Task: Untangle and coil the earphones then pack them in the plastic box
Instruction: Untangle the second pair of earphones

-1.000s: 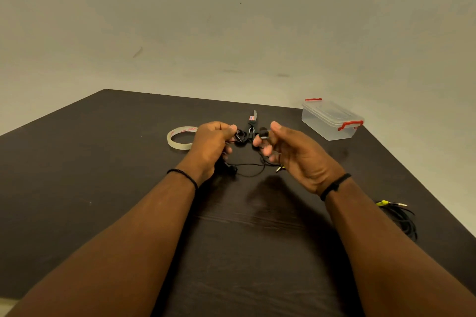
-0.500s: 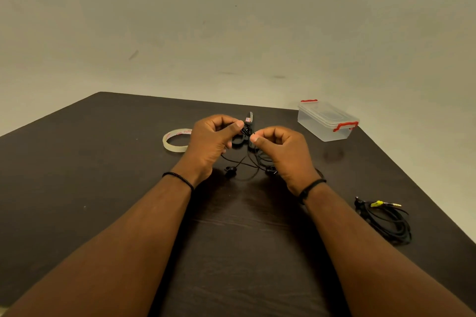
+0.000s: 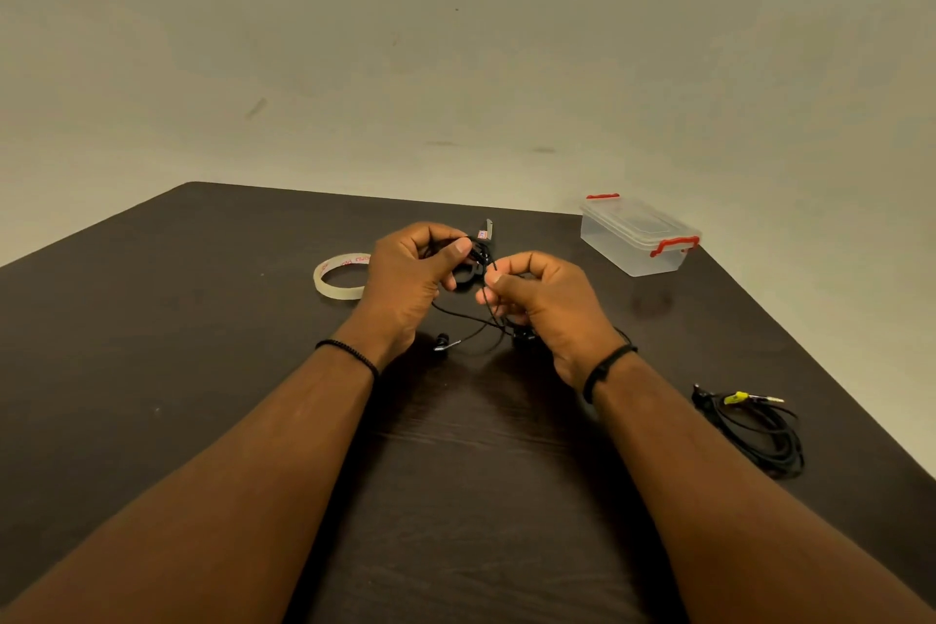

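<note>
Head view shows the earphones lifted above the dark table, so the knot hangs free. Left hand pinches the bunched cord; right hand pinches a strand beside it. Plastic box waits closed, far right; tape roll left.

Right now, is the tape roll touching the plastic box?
Apart. The head view shows the tape roll left of both hands, the plastic box far right, bare table between.
</note>
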